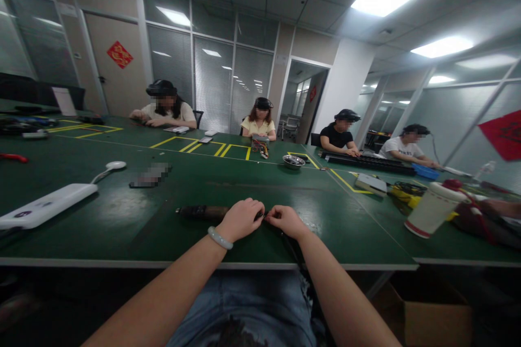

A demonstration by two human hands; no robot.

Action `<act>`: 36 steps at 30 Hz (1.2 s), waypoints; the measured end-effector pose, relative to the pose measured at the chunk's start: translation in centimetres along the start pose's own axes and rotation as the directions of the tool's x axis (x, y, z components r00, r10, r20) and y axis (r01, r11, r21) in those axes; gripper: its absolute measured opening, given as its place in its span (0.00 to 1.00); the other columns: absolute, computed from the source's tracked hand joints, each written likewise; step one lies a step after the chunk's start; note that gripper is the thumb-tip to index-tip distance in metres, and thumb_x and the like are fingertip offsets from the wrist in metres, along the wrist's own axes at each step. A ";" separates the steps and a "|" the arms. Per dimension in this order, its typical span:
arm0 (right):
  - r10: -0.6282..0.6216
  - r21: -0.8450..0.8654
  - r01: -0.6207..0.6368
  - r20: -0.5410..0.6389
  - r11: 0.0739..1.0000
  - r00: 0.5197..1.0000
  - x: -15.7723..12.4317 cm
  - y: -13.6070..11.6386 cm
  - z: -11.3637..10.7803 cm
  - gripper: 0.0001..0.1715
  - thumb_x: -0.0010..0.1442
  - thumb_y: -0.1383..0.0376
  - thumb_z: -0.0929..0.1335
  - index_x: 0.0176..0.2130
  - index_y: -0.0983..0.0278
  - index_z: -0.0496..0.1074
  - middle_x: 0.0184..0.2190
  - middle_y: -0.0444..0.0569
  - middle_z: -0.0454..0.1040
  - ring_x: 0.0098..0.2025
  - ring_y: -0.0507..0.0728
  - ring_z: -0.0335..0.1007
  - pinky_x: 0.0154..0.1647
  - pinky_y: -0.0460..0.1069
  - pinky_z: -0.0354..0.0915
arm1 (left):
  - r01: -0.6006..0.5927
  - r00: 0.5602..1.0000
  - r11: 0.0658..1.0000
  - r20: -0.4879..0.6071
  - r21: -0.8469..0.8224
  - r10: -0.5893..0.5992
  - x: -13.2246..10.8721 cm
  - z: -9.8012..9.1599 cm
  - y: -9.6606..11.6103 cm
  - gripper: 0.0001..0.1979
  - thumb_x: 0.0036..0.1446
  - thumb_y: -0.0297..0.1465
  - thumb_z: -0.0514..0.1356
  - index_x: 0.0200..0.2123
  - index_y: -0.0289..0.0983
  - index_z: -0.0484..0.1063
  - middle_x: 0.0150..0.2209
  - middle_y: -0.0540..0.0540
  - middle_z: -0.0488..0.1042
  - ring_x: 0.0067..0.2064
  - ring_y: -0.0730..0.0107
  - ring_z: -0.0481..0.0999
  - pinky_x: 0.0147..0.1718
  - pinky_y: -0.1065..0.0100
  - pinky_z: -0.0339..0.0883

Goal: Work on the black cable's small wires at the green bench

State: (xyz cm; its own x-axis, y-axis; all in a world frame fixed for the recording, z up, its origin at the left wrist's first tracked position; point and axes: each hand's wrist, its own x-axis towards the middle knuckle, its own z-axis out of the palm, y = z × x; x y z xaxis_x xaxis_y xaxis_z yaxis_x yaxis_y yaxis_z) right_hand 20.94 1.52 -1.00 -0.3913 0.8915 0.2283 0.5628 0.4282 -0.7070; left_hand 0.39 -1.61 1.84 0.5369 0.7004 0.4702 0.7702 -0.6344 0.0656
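Note:
A dark, slim tool that looks like an electric screwdriver (203, 211) lies across the green table (163, 238), its small metal tip pointing left. My left hand (243, 217), with a pale bangle at the wrist, is closed over the tool's right end. Beside it, my right hand (287, 221) pinches a small dark piece where the tool's end meets a black cable (293, 246). That cable runs down over the table edge under my right forearm. The fingertips of both hands nearly meet, and the exact joint between them is too small to make out.
A white power strip (52, 203) and a blurred phone (151, 175) lie left. Ahead stands a metal bowl (293, 161) of small parts. To the right are a white device (370, 184) and a white tumbler (431, 209). Several people in headgear sit across the table.

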 end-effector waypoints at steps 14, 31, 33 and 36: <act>0.013 0.001 -0.013 0.006 1.000 1.000 0.0 0.0 0.0 0.11 0.53 0.59 0.70 0.32 0.65 0.75 0.27 0.45 0.75 0.28 0.51 0.66 0.28 0.44 0.60 | -0.008 1.000 1.000 0.010 0.007 0.008 0.0 0.0 0.0 0.05 0.58 0.31 0.56 0.38 0.40 0.69 0.37 0.47 0.72 0.41 0.65 0.69 0.40 0.65 0.61; -0.010 -0.010 0.010 0.000 1.000 1.000 0.1 0.2 0.1 0.10 0.54 0.59 0.69 0.31 0.64 0.75 0.28 0.44 0.75 0.29 0.51 0.67 0.29 0.44 0.61 | 0.025 0.999 1.000 0.023 0.012 -0.025 0.0 -0.1 0.0 0.06 0.59 0.32 0.56 0.40 0.39 0.69 0.37 0.46 0.72 0.41 0.65 0.69 0.40 0.65 0.61; -0.011 -0.006 0.011 0.000 1.000 1.000 0.1 0.3 0.1 0.11 0.54 0.59 0.69 0.31 0.64 0.75 0.27 0.44 0.75 0.28 0.51 0.67 0.29 0.44 0.61 | 0.010 1.000 1.000 0.021 0.006 -0.011 0.0 0.1 -0.1 0.06 0.59 0.32 0.56 0.38 0.39 0.69 0.37 0.46 0.72 0.41 0.64 0.69 0.40 0.65 0.61; -0.007 -0.003 0.007 -0.001 1.000 1.000 0.1 0.3 0.2 0.11 0.53 0.59 0.70 0.31 0.65 0.75 0.27 0.44 0.75 0.28 0.50 0.66 0.28 0.44 0.60 | -0.006 1.000 1.000 0.014 -0.005 0.006 0.0 0.3 -0.2 0.05 0.58 0.32 0.56 0.37 0.40 0.70 0.37 0.47 0.72 0.41 0.65 0.69 0.41 0.65 0.61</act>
State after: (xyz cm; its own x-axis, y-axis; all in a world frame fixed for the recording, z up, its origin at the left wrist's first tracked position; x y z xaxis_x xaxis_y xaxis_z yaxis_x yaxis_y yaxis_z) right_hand 20.96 1.77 -1.31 -0.3945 0.8885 0.2345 0.5622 0.4352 -0.7032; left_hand 0.35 -1.35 1.54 0.5460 0.7011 0.4586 0.7655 -0.6400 0.0669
